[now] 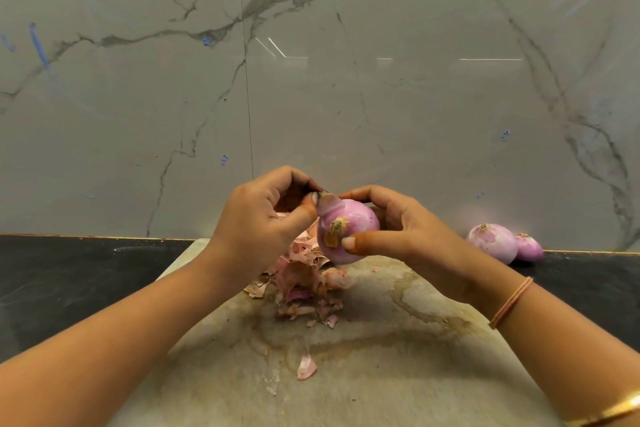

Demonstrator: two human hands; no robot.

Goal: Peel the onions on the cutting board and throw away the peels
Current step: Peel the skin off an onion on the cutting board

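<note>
A pink onion (349,222) is held in the air above the stained cutting board (381,350). My right hand (405,222) grips it from the right, thumb by the root end. My left hand (263,218) pinches a strip of skin at the onion's top left. A heap of pink peels (301,277) lies on the board under the hands, and one loose peel (306,367) lies nearer to me.
Two peeled onions (493,241) (529,247) rest on the black counter (62,281) at the right, against the grey marble wall (311,80). The board's left edge meets the counter.
</note>
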